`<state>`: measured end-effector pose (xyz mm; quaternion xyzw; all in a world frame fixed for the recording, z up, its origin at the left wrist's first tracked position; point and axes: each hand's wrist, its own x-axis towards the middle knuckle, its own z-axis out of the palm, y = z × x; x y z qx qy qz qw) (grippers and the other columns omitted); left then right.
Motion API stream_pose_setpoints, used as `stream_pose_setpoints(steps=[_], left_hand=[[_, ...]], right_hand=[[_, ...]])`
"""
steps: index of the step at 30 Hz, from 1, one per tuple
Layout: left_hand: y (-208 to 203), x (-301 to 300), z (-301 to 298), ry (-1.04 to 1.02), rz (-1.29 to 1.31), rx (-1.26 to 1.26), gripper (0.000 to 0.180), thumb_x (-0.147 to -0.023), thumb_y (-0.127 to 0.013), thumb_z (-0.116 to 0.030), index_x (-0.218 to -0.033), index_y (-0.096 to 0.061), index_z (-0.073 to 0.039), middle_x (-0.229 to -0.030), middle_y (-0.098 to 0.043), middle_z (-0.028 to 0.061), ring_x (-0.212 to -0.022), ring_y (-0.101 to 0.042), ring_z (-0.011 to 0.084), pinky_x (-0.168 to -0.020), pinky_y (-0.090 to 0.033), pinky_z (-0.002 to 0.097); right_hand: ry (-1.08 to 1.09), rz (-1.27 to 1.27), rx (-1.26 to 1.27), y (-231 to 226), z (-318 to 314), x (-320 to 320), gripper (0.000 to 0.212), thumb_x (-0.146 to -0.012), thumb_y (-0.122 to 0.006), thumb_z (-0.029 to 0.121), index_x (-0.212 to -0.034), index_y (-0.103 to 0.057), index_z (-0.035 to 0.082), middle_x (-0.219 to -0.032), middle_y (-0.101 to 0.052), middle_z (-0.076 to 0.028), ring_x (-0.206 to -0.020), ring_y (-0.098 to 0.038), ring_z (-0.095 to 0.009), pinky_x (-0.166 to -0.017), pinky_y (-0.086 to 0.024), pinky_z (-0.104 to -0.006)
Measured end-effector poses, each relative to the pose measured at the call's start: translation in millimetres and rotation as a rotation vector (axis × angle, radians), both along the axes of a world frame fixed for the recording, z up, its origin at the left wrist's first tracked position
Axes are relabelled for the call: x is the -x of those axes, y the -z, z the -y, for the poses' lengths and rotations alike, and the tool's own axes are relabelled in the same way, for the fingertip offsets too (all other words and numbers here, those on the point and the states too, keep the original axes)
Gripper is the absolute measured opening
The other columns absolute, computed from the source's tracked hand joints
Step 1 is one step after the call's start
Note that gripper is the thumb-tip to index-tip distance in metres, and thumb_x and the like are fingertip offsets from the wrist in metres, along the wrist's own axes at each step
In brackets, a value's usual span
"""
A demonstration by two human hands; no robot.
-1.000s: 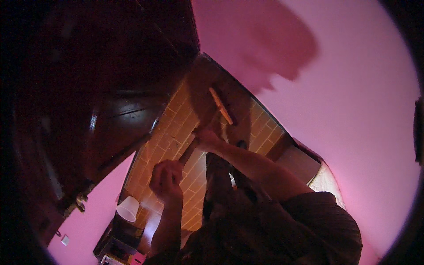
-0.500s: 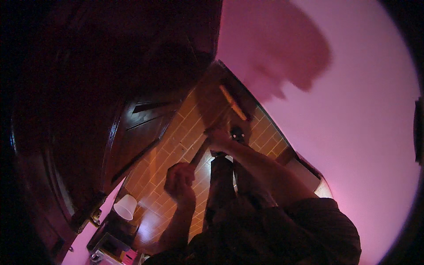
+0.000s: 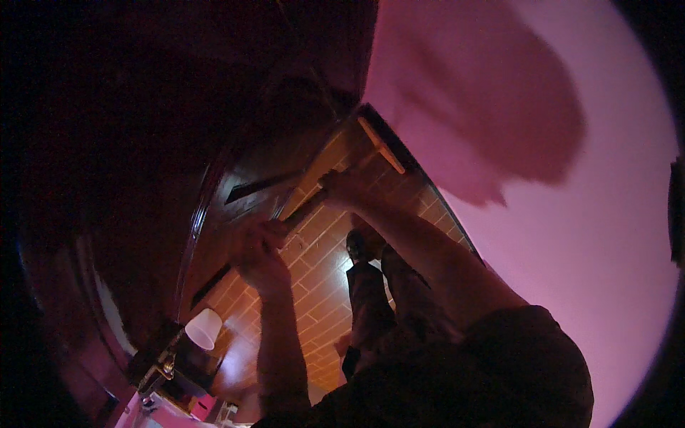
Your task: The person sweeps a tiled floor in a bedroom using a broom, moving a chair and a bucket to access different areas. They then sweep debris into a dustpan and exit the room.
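Both my hands grip the handle (image 3: 305,212) of a long-handled broom, which slants across the middle of the view. My left hand (image 3: 260,257) is closed around its upper, nearer end. Farther along, my right hand (image 3: 341,190) is wrapped around it, with that arm stretched forward. The orange, narrow broom head (image 3: 382,145) lies on the floor beside the foot of the pink wall, close to the corner. Dim light hides the stretch of handle between my right hand and the head, and its bristles cannot be made out.
Wood-look plank flooring (image 3: 314,264) runs between a dark panelled door or cabinet (image 3: 250,178) at left and the pink wall (image 3: 542,235) at right. A white bin (image 3: 204,329) stands at lower left near a metal door handle (image 3: 168,367). My shoe (image 3: 355,245) is below my hands.
Both hands have moved forward and left with the handle. The broom head has shifted slightly farther away, toward the corner by the wall. My view of legs and shoe has changed too.
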<state>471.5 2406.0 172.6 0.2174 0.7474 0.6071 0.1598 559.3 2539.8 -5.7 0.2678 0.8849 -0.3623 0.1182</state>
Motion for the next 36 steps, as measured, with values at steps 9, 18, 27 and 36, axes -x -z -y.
stream_pose_setpoints(steps=[9,18,27,36], left_hand=[[-84.2,-15.3,61.2,-0.062,0.084,0.042,0.015,-0.080,-0.043,-0.006,-0.083,-0.053,0.005,-0.058,-0.049,0.0084,-0.049,-0.044,0.0131,-0.046,-0.037,0.0250],[-34.6,-16.6,59.5,-0.059,0.101,0.123,0.016,-0.082,-0.044,-0.008,-0.086,-0.054,0.003,-0.060,-0.049,0.0062,-0.051,-0.045,0.0116,-0.048,-0.038,0.0244],[-53.0,-15.8,160.1,-0.173,0.276,0.108,0.020,-0.084,-0.047,-0.016,-0.091,-0.054,0.001,-0.077,-0.055,0.0094,-0.063,-0.052,0.0142,-0.057,-0.041,0.0232],[-102.8,-46.4,184.6,-0.128,0.266,0.166,0.017,-0.084,-0.041,-0.007,-0.076,-0.052,0.004,-0.067,-0.051,0.0067,-0.052,-0.044,0.0110,-0.046,-0.036,0.0224]], right_hand=[[-0.267,-0.141,0.213,-37.9,104.8,16.2,0.034,-0.061,-0.065,0.020,-0.092,-0.060,0.006,-0.097,-0.059,-0.012,-0.098,-0.053,-0.029,-0.084,-0.041,-0.0449],[-0.116,-0.242,-0.024,12.5,59.8,-4.2,0.019,-0.070,-0.058,0.017,-0.084,-0.058,0.004,-0.088,-0.058,-0.013,-0.091,-0.052,-0.030,-0.076,-0.045,-0.0413],[-0.216,-0.240,0.042,5.0,179.6,20.9,0.027,-0.061,-0.066,0.021,-0.082,-0.059,0.005,-0.087,-0.059,-0.012,-0.093,-0.052,-0.029,-0.083,-0.039,-0.0481],[-0.286,-0.093,0.061,-45.9,214.3,-15.4,0.015,-0.062,-0.058,0.019,-0.073,-0.056,0.009,-0.078,-0.055,-0.009,-0.084,-0.054,-0.027,-0.073,-0.043,-0.0431]])
